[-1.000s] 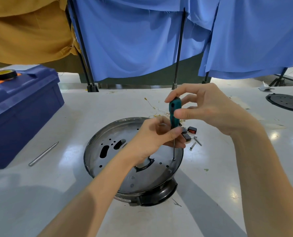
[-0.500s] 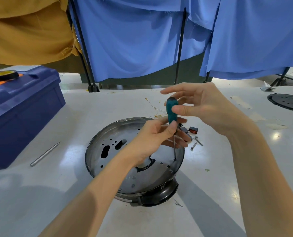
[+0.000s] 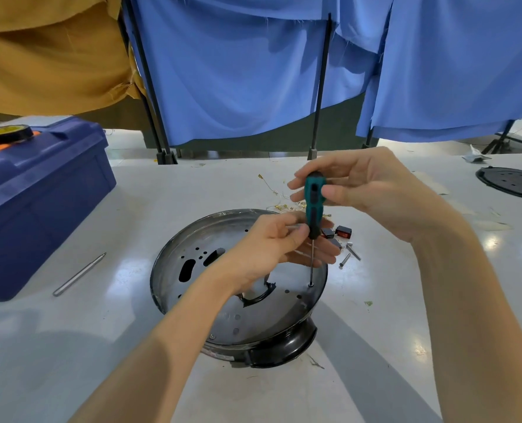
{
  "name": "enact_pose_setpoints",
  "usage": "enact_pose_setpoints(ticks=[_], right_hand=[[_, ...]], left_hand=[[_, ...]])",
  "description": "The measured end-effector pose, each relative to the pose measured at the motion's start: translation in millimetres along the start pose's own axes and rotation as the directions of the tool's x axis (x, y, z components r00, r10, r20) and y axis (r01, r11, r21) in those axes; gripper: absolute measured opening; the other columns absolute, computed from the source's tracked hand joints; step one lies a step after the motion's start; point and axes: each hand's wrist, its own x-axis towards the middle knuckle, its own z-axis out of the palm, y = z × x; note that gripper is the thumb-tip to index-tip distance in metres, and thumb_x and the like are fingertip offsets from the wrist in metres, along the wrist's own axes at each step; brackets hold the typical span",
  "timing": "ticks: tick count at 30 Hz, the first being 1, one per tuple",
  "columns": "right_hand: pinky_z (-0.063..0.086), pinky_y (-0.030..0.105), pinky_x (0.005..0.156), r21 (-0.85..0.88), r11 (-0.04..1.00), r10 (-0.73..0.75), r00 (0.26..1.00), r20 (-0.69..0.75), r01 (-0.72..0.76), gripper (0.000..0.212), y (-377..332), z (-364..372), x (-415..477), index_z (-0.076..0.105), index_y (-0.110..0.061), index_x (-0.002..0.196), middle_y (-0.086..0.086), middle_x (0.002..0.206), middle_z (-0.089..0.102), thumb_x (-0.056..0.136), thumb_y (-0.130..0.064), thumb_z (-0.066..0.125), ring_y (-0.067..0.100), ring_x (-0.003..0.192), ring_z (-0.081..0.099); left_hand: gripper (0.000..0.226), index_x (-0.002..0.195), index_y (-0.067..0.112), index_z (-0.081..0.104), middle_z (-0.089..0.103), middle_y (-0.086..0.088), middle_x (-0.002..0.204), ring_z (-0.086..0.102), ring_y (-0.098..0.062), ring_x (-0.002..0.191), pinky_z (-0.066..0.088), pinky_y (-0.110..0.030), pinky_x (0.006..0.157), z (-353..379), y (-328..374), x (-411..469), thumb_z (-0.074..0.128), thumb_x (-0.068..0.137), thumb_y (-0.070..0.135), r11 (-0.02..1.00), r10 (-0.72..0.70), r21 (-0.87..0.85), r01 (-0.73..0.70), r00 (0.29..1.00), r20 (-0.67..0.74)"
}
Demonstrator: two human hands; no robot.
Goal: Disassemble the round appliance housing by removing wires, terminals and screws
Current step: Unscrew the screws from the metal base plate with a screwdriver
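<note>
Upright screwdriver (image 3: pixel 313 206), tip seemingly in the housing (image 3: pixel 232 319) screw (image 3: pixel 310 284), centre frame; right hand (image 3: pixel 375 190) pinches its handle top, left hand (image 3: pixel 272 245) its base.

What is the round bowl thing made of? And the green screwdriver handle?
The round housing looks like shiny metal: grey, with reflections and punched holes. The screwdriver handle looks like green plastic, maybe rubbery, with black inserts.
</note>
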Motion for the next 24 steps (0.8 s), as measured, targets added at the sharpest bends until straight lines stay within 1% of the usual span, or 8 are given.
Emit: enact_pose_setpoints(ticks=[3,5,9,13,15,19,22,24], right_hand=[[0.054,0.035,0.088,-0.159,0.987,0.029,0.999,-0.021,-0.032,0.017,0.3,2.3,2.1,0.072,-0.03,0.098,-0.016,0.104,0.069,0.081,-0.034,0.07,0.01,0.1,0.065],[0.056,0.035,0.087,-0.172,0.985,0.004,0.997,-0.08,-0.018,0.017,0.6,5.6,4.7,0.073,-0.034,0.097,-0.017,0.099,0.07,0.081,-0.027,0.074,0.009,0.093,0.065],[0.057,0.037,0.089,0.036,0.999,0.016,0.998,-0.055,-0.014,0.036,0.0,1.1,0.1,0.068,-0.012,0.114,0.004,0.104,0.074,0.088,0.01,0.057,0.02,0.099,0.071],[0.056,0.035,0.088,-0.079,0.996,0.043,0.999,-0.023,-0.045,0.023,0.2,0.5,0.3,0.072,-0.022,0.106,-0.005,0.104,0.072,0.084,-0.024,0.07,0.014,0.098,0.069],[0.056,0.029,0.084,-0.139,0.99,0.028,0.995,-0.091,-0.04,0.02,0.7,4.3,3.7,0.073,-0.032,0.1,-0.009,0.098,0.071,0.081,-0.028,0.072,0.013,0.093,0.068],[0.058,0.023,0.077,-0.005,1.0,-0.017,0.985,-0.172,0.017,0.032,1.5,0.1,3.0,0.07,-0.017,0.107,0.003,0.094,0.073,0.089,0.006,0.058,0.017,0.09,0.072],[0.058,0.039,0.082,0.19,0.972,-0.077,0.951,-0.299,0.139,0.027,0.5,-14.0,-2.7,0.069,-0.007,0.107,0.009,0.097,0.064,0.094,0.006,0.049,0.022,0.09,0.066],[0.057,0.033,0.076,0.211,0.958,-0.098,0.916,-0.388,0.192,0.027,0.3,-22.7,-6.1,0.073,-0.012,0.099,0.01,0.096,0.059,0.095,-0.002,0.048,0.019,0.084,0.059]], left_hand=[[0.015,0.108,-0.001,0.054,0.072,-0.021,0.094,0.07,-0.038,0.088,0.057,-0.041,0.082,0.6,0.3,1.7,0.054,0.094,0.005,1.0,-0.009,-0.006,0.008,0.998,-0.062],[0.022,0.112,-0.001,0.052,0.072,-0.021,0.095,0.07,-0.038,0.088,0.057,-0.041,0.082,1.6,-0.4,2.3,0.057,0.093,0.009,1.0,-0.014,0.009,0.014,0.997,-0.076],[0.029,0.119,0.001,0.057,0.072,-0.015,0.104,0.07,-0.03,0.095,0.057,-0.036,0.084,2.8,-1.4,1.7,0.036,0.103,0.014,1.0,-0.004,0.009,0.005,0.999,-0.054],[0.013,0.105,-0.001,0.058,0.072,-0.019,0.094,0.071,-0.034,0.085,0.058,-0.034,0.077,2.0,-0.6,2.3,0.053,0.095,0.007,1.0,0.007,-0.006,-0.008,0.995,-0.103],[0.023,0.107,-0.004,0.055,0.072,-0.021,0.093,0.071,-0.034,0.085,0.058,-0.035,0.076,2.0,-0.3,2.2,0.064,0.088,0.005,1.0,0.005,0.014,-0.003,0.992,-0.127],[0.031,0.1,0.008,0.062,0.071,-0.008,0.081,0.067,-0.017,0.073,0.057,-0.03,0.069,-2.8,-6.0,2.2,0.077,0.074,-0.001,0.961,0.047,0.275,0.014,0.976,-0.212],[0.018,0.083,0.013,0.069,0.068,0.004,0.071,0.06,-0.005,0.063,0.055,-0.028,0.065,-6.9,-11.6,2.3,0.08,0.072,0.005,0.834,0.011,0.544,0.098,0.981,-0.193],[0.012,0.081,0.015,0.074,0.069,0.006,0.071,0.058,0.0,0.059,0.052,-0.021,0.063,-7.1,-13.3,2.6,0.081,0.072,0.009,0.759,-0.054,0.639,0.125,0.99,-0.13]])
